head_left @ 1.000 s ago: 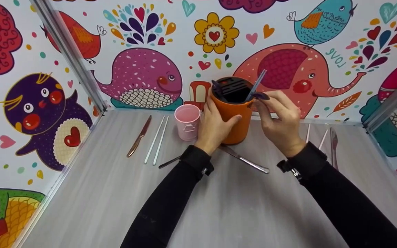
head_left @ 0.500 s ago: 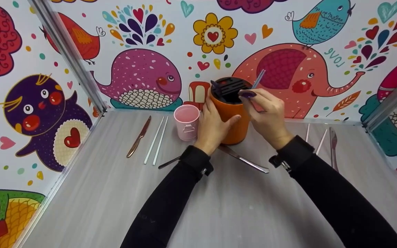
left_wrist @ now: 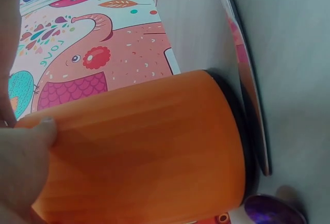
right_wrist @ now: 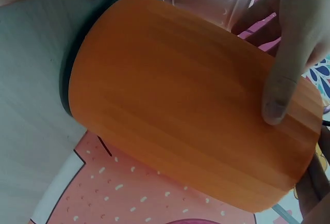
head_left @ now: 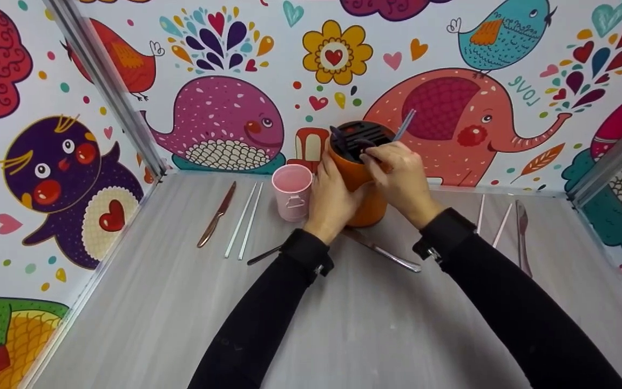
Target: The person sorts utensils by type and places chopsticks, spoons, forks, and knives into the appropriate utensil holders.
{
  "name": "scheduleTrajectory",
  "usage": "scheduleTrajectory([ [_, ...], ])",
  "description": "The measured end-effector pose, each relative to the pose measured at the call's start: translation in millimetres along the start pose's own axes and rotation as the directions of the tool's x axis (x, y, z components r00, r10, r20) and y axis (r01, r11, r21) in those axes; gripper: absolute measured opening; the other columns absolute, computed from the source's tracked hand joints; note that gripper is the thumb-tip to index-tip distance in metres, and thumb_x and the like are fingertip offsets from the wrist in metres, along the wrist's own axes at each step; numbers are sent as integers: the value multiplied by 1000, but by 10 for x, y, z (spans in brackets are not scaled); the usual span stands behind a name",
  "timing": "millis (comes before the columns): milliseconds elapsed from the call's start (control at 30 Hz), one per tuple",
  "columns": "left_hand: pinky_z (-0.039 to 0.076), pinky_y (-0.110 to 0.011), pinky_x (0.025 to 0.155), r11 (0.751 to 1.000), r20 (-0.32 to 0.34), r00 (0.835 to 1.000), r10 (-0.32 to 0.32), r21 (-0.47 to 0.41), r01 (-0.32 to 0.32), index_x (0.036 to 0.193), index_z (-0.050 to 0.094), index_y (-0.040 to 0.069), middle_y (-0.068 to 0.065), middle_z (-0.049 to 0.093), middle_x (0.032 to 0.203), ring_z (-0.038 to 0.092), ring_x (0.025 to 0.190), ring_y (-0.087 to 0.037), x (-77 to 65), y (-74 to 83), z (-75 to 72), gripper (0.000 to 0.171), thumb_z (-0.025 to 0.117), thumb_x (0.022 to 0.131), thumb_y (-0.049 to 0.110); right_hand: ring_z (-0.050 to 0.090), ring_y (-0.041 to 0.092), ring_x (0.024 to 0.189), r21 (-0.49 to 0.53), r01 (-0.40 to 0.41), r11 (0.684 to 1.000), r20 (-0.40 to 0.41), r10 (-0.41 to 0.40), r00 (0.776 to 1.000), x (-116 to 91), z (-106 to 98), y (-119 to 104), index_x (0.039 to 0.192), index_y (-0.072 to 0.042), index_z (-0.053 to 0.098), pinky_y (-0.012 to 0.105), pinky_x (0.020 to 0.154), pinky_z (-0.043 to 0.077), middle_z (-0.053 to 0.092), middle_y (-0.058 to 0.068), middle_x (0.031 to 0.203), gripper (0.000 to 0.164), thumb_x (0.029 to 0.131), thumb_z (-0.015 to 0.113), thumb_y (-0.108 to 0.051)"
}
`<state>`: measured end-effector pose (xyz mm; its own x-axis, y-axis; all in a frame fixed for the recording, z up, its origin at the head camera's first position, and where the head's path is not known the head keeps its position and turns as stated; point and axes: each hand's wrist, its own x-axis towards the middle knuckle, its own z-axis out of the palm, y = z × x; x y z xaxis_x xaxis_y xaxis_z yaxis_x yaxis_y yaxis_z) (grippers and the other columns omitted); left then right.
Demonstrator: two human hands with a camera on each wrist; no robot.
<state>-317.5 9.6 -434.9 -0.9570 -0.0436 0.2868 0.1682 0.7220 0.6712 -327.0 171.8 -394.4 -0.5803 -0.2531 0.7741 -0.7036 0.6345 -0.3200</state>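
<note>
On table (head_left: 386, 329): orange cylinder (left_wrist: 144, 141), slotted black top (head_left: 367, 133); left fingers (head_left: 331, 172) clasp it, right fingers (head_left: 385, 153) pinch utensil (head_left: 365, 144).

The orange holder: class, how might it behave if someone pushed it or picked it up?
The orange holder is probably stiff: its wall shows no dent under the left hand. It might tip if pushed near the top, being taller than wide. Knocked over, its round sides would likely let it roll.

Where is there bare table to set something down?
Free patches: the front middle, between left sleeve and right sleeve; the left side, between left wall and copper knife. Crowded: around the orange utensil holder, with pink cup, left hand and right hand.
</note>
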Motion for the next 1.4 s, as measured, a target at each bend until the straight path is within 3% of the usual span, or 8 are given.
scheduleTrajectory([
  [233, 42, -48, 132, 999, 3, 1000, -20, 32, 20, 174, 18, 0, -23, 43, 172, 56, 150, -38, 8, 15, 18, 116, 83, 95, 54, 73, 40, 103, 9, -87, 996, 36, 87, 996, -2, 67, 13, 115, 2, 85, 51, 95, 63, 85, 20, 109, 22, 104, 76, -15],
  [533, 38, -51, 135, 1000, -20, 1000, 20, 12, -20, 176, 11, 6, -19, 37, 176, 50, 157, -34, 10, 4, 8, 118, 84, 95, 49, 73, 43, 108, 6, -190, 982, 56, 190, 980, 80, 72, -27, 119, 0, 85, 57, 106, 52, 85, 20, 113, 24, 104, 76, -17],
  [800, 42, -51, 132, 1000, -2, 1000, 5, 26, -5, 174, 15, 0, -23, 44, 170, 55, 150, -38, 2, 3, 11, 110, 83, 97, 39, 73, 43, 113, 22, -239, 971, 151, 233, 961, 89, 41, -43, 117, 0, 85, 58, 118, 46, 84, 21, 116, 25, 106, 71, -18],
  [967, 42, -51, 133, 1000, 3, 1000, 4, 24, -5, 175, 12, 3, -21, 42, 172, 55, 150, -36, -3, -2, 15, 114, 83, 97, 46, 72, 37, 102, 42, -197, 980, 60, 194, 979, 29, 10, -37, 112, -1, 86, 50, 96, 59, 85, 17, 108, 23, 106, 70, -16],
  [1033, 42, -51, 132, 1000, -1, 1000, 11, 23, -11, 175, 13, 3, -21, 41, 173, 55, 151, -36, -9, -4, 13, 115, 83, 97, 49, 70, 35, 97, 49, -155, 987, -15, 156, 988, -3, -5, -33, 109, -1, 85, 45, 85, 60, 84, 17, 104, 22, 105, 70, -15],
  [1167, 40, -52, 133, 1000, -5, 1000, 21, -8, -21, 177, 9, 8, -19, 37, 177, 51, 155, -36, -16, -9, 6, 121, 83, 95, 57, 68, 33, 93, 36, -67, 997, -128, 71, 989, -67, -43, -23, 104, -1, 83, 41, 80, 57, 81, 16, 98, 20, 105, 69, -14],
  [1300, 39, -55, 134, 999, -5, 1000, 27, -38, -27, 178, 5, 14, -16, 35, 179, 48, 158, -35, -17, -17, 1, 125, 82, 93, 62, 69, 29, 86, 63, -23, 998, -144, 32, 989, -132, -72, 3, 97, -2, 82, 41, 78, 59, 79, 13, 90, 18, 104, 69, -12],
  [1400, 39, -56, 133, 999, -11, 999, 34, -38, -34, 178, 6, 12, -17, 37, 177, 49, 157, -36, -21, -20, 5, 126, 82, 92, 63, 68, 25, 81, 102, -14, 995, -124, 27, 992, -190, -84, 52, 93, -2, 81, 34, 74, 58, 76, 11, 85, 17, 102, 68, -10],
])
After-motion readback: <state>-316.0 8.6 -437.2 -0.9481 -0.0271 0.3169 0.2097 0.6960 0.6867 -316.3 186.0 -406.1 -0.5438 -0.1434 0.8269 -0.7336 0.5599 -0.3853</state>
